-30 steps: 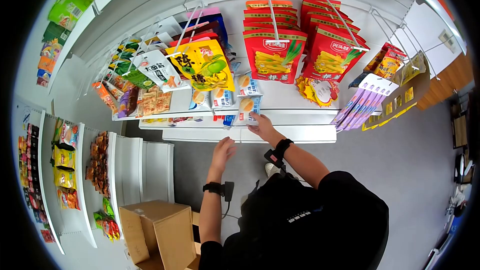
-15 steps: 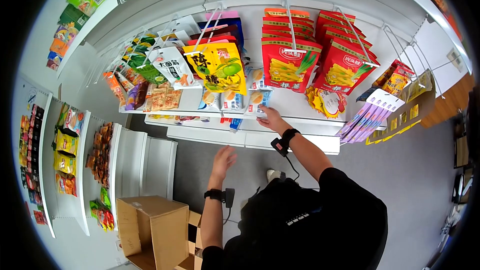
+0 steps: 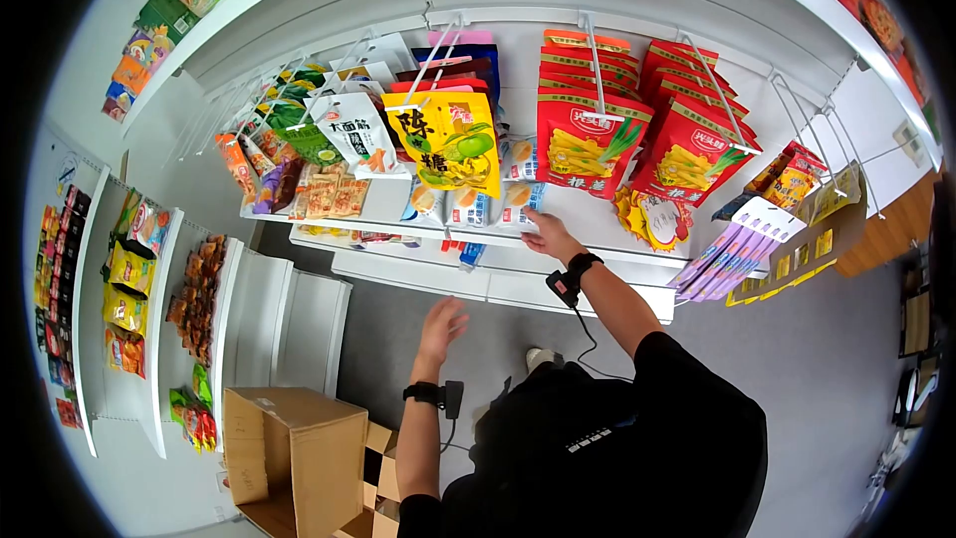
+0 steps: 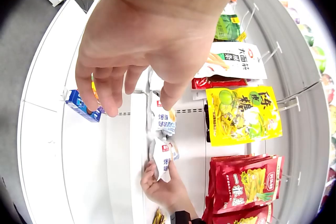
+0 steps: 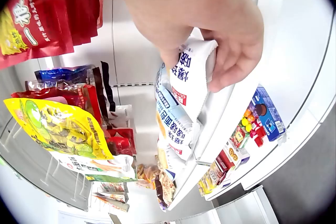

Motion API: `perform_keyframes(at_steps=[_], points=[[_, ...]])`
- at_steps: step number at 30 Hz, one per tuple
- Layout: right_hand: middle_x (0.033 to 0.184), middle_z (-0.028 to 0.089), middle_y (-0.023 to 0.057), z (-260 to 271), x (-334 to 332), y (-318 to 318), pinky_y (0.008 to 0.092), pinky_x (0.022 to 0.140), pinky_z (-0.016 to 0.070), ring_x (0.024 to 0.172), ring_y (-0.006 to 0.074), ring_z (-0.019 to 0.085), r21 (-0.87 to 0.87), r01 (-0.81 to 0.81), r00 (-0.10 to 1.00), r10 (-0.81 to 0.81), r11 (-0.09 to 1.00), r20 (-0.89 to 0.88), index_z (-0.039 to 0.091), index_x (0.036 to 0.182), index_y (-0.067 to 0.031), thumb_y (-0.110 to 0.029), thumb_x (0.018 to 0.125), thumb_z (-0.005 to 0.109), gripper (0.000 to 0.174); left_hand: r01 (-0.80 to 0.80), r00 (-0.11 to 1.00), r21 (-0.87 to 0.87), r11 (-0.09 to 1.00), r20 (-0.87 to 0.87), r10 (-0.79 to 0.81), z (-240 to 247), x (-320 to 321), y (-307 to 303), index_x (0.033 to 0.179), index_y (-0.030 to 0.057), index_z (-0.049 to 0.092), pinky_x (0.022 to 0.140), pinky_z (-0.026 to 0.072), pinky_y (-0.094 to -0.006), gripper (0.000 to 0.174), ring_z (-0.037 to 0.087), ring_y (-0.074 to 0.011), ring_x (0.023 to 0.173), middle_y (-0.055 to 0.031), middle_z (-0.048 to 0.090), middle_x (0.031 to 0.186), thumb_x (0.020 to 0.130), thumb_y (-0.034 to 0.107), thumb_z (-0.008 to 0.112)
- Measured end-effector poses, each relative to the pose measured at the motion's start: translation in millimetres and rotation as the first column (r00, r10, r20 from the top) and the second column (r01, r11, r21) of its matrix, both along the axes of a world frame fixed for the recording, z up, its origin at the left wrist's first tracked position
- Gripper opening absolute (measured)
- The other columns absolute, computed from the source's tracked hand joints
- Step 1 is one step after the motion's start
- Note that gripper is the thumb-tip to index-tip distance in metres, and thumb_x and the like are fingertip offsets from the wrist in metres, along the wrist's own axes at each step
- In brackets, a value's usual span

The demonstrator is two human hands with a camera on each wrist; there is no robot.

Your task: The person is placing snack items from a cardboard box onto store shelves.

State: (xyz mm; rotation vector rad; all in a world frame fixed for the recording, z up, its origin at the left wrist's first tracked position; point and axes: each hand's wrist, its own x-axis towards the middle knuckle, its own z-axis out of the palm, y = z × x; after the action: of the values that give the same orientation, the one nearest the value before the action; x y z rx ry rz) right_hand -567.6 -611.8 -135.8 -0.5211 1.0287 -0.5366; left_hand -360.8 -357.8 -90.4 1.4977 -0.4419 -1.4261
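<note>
The right hand [image 3: 550,237] pinches a small white and blue bread packet [image 3: 520,202] at the shelf's front edge; in the right wrist view, thumb and fingers [image 5: 231,61] grip the end of that packet [image 5: 191,77]. More such packets [image 3: 468,207] lie beside it, to the left. A yellow bag [image 3: 450,142] hangs above them. The left hand [image 3: 440,329] is held in the air below the shelf with nothing in it, its fingers loosely bent; the left wrist view shows this hand [image 4: 142,45] over the shelf front.
Red bags [image 3: 593,144] hang on hooks to the right, above a yellow and red starburst tag [image 3: 652,219]. Purple packs [image 3: 732,254] sit at the shelf's right end. An opened cardboard box [image 3: 324,463] stands at the lower left, near side shelves with snacks [image 3: 126,309].
The head view has shifted, so the shelf sits lower and further right. The right hand stays on the packet, which now lies in line with the neighbouring packets. The left hand remains raised and holds nothing.
</note>
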Motion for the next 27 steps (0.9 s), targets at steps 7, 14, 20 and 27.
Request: perform_keyframes(at_steps=[7, 14, 20, 27], points=[[0.099, 0.057, 0.0124, 1.3, -11.1, 12.4, 0.0330, 0.072, 0.0501, 0.085, 0.0224, 0.059, -0.015, -0.012, 0.999, 0.011, 1.000, -0.043, 0.048, 0.114, -0.0140, -0.053, 0.076, 0.066, 0.057, -0.021, 1.000, 0.000, 1.000, -0.020, 0.021, -6.0, 3.4, 5.5, 0.128, 0.0045, 0.043, 0.081, 0.0457, -0.0319, 0.057, 0.056, -0.0190, 0.099, -0.0061, 0.055, 0.116, 0.085, 0.037, 0.060], [0.097, 0.062, 0.0183, -8.1, -22.8, 50.6, 0.0328, 0.064, 0.0503, 0.078, 0.0239, 0.061, 0.067, 0.318, 0.948, -0.317, 0.946, -0.033, 0.041, 0.122, -0.0045, -0.059, 0.081, 0.055, 0.070, -0.077, 0.995, -0.005, 0.997, -0.057, 0.077, -15.2, 20.2, 34.5, 0.127, 0.0066, 0.044, 0.081, 0.0462, -0.0333, 0.052, 0.056, -0.0179, 0.096, -0.0056, 0.056, 0.115, 0.086, 0.034, 0.060], [0.102, 0.059, 0.0177, -22.0, -11.5, 98.9, 0.0315, 0.060, 0.0471, 0.074, 0.0224, 0.057, 0.162, 0.419, 0.905, -0.425, 0.894, 0.007, 0.039, 0.124, -0.0019, -0.056, 0.085, 0.051, 0.068, -0.221, 0.971, 0.049, 0.974, -0.086, 0.224, -33.6, 59.1, 102.8, 0.122, 0.0080, 0.048, 0.079, 0.0465, -0.0326, 0.045, 0.057, -0.0167, 0.093, -0.0049, 0.057, 0.112, 0.085, 0.033, 0.059], [0.100, 0.058, 0.0142, -47.1, 42.4, 151.2, 0.0305, 0.061, 0.0471, 0.075, 0.0202, 0.056, 0.215, 0.265, 0.944, -0.298, 0.940, 0.141, 0.041, 0.120, -0.0012, -0.053, 0.086, 0.049, 0.062, -0.448, 0.888, -0.021, 0.894, -0.128, 0.442, -49.8, 111.1, 205.9, 0.113, 0.0067, 0.053, 0.078, 0.0462, -0.0311, 0.037, 0.056, -0.0166, 0.091, -0.0051, 0.059, 0.107, 0.086, 0.033, 0.056]])
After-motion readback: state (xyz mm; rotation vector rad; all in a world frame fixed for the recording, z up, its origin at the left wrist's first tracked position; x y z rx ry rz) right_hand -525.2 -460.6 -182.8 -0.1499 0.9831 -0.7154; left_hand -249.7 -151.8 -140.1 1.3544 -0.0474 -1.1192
